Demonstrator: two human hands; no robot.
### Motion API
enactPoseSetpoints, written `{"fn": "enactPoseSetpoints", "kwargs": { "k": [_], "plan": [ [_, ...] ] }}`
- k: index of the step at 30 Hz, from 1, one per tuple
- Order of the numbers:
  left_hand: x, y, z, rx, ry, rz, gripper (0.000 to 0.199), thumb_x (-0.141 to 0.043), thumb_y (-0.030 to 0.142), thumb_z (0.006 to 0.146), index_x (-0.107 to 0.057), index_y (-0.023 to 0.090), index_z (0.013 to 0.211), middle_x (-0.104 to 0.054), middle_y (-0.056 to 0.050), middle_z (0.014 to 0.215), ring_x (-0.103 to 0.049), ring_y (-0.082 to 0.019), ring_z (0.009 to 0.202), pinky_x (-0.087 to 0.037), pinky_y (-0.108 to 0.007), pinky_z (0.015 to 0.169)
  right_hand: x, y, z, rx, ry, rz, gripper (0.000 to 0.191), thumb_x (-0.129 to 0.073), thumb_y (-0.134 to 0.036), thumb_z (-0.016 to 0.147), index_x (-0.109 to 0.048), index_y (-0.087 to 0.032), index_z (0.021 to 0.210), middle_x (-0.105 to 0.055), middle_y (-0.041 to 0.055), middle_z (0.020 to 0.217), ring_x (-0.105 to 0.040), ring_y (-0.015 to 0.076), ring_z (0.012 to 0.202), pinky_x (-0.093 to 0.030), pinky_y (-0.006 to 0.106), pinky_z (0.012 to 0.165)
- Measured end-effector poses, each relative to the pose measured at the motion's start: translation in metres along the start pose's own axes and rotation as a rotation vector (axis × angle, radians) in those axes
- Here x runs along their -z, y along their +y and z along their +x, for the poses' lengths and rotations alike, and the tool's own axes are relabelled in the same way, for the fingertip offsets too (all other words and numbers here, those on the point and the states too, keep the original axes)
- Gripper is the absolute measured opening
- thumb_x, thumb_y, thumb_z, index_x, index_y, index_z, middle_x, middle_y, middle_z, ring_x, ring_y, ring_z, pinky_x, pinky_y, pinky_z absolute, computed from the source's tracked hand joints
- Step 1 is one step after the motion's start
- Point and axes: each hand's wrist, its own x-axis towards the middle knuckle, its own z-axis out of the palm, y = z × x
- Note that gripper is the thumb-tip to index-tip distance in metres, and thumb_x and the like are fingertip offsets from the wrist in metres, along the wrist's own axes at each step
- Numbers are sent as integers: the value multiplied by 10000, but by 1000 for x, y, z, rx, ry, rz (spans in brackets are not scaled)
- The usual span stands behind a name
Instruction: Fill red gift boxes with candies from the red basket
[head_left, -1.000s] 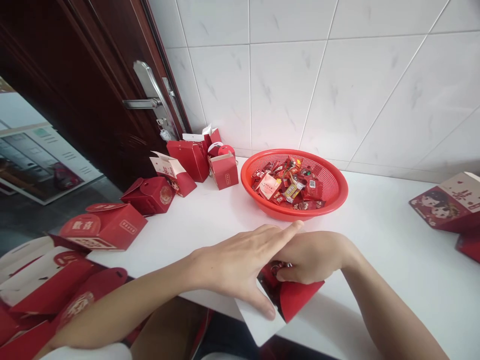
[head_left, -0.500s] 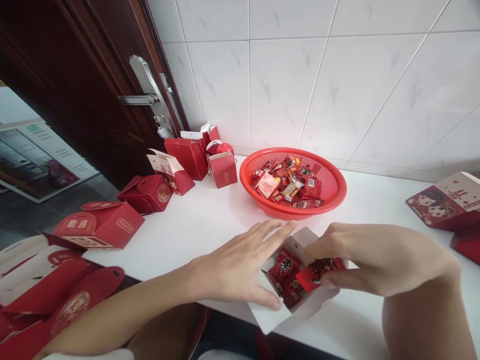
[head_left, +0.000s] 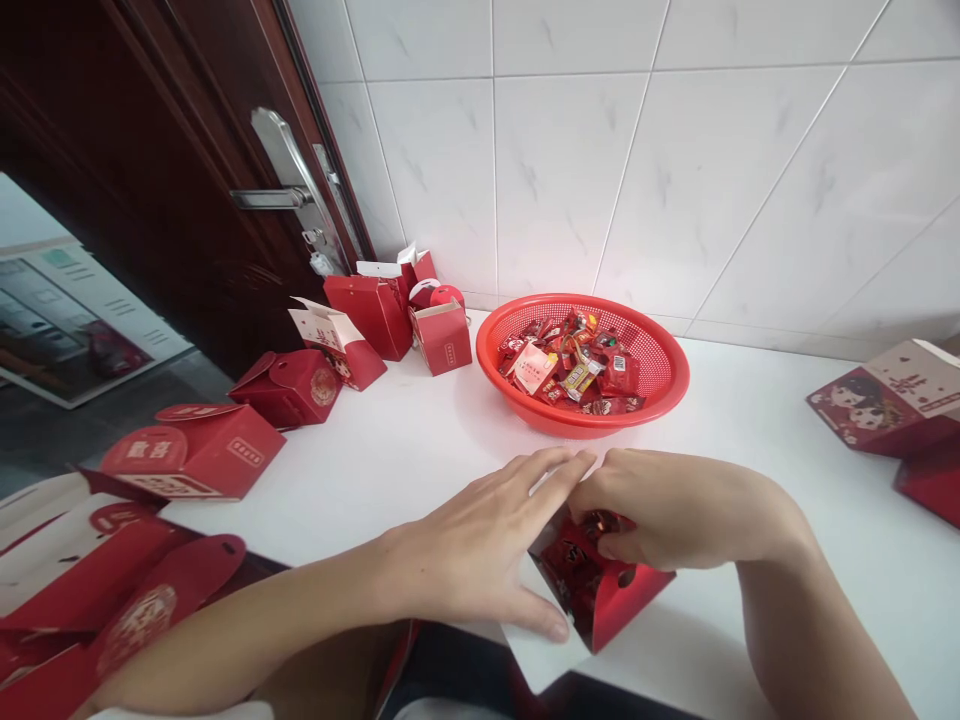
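An open red candy box (head_left: 626, 608), white inside, stands at the table's front edge. Red-wrapped candies (head_left: 568, 562) lie in it. My left hand (head_left: 484, 545) spans the box's left side, thumb on the white front flap and fingers towards the back. Bent fingers of my right hand (head_left: 660, 508) reach into the opening, pinched on a shiny dark-red wrapped candy (head_left: 602, 522), mostly hidden by the hand. On the right, a red flap with a hole leans inward below my right hand.
Behind the box stands a red plastic basket (head_left: 583, 425) of mixed wrapped candies. Several red gift boxes (head_left: 442, 340) line the left and back of the table. More boxes (head_left: 874, 410) are at the right edge. A dark wooden door (head_left: 187, 150) borders the left.
My right hand has moved left and deeper into the box with the candy. The right flap has tipped inward, showing its red face. My left hand has barely moved.
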Motion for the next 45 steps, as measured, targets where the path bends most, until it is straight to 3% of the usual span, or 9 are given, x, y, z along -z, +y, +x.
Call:
{"fn": "enactPoseSetpoints", "kwargs": {
  "k": [4,10,17,22,26,32,37,41,45],
  "plan": [
    [1,0,0,28,14,-2,1212,-852,470,667,-122,297,1619,-231,-118,1675,-252,-359,1523,-319,-516,1204,6,0,4,-21,-77,53,23,-626,-131,765,-635,-149,776,-621,13,744,-530,132,627,-358,238,506],
    [1,-4,-2,62,49,10,1213,-845,483,689,-98,284,1623,-213,-129,1678,-232,-353,1531,-327,-502,1205,0,4,14,-3,-25,41,162,-555,-110,803,-656,-139,927,-670,69,949,-587,173,765,-388,248,558],
    [-2,-5,2,152,93,17,1187,-835,493,697,-111,317,1620,-185,-124,1677,-280,-380,1510,-381,-516,1170,8,5,-1,-104,-17,84,147,-565,-126,819,-645,-164,936,-668,22,762,-588,146,617,-392,242,515],
    [-2,-12,6,233,212,65,1056,-757,548,772,-160,334,1617,-207,-100,1669,-319,-383,1494,-407,-516,1154,16,8,-25,-52,112,106,126,-654,-270,858,-698,-196,950,-722,41,888,-654,182,772,-482,266,645],
    [-2,-15,5,270,240,76,978,-693,606,818,-203,311,1612,-233,-112,1661,-350,-384,1478,-421,-527,1144,19,19,-40,-64,271,86,272,-606,-417,910,-706,-230,1082,-740,56,1054,-681,226,927,-524,329,788],
    [7,-26,-2,147,240,48,940,-598,702,859,-218,286,1611,-262,-143,1652,-325,-376,1489,-379,-547,1169,16,27,-42,-147,392,17,443,-602,-482,887,-687,-251,1254,-728,87,1191,-674,286,1063,-531,395,873],
    [13,-33,-6,77,288,8,1016,-672,693,809,-196,293,1613,-298,-134,1642,-311,-374,1495,-353,-565,1184,16,21,-36,-166,357,24,352,-616,-367,878,-703,-244,1196,-745,78,1024,-685,249,925,-519,330,744],
    [13,-36,-5,-7,382,-24,838,-697,597,843,-357,300,1549,-412,-123,1565,-419,-324,1435,-419,-503,1155,20,15,-32,-199,292,24,262,-619,-294,870,-737,-253,1100,-735,55,891,-665,208,770,-481,286,652],
    [15,-37,-1,-165,316,55,705,-780,550,781,-563,290,1399,-409,-123,1571,-429,-341,1420,-439,-506,1131,20,14,-29,-225,199,46,168,-621,-325,878,-758,-228,896,-715,52,810,-638,193,708,-448,269,604]
  ]
}}
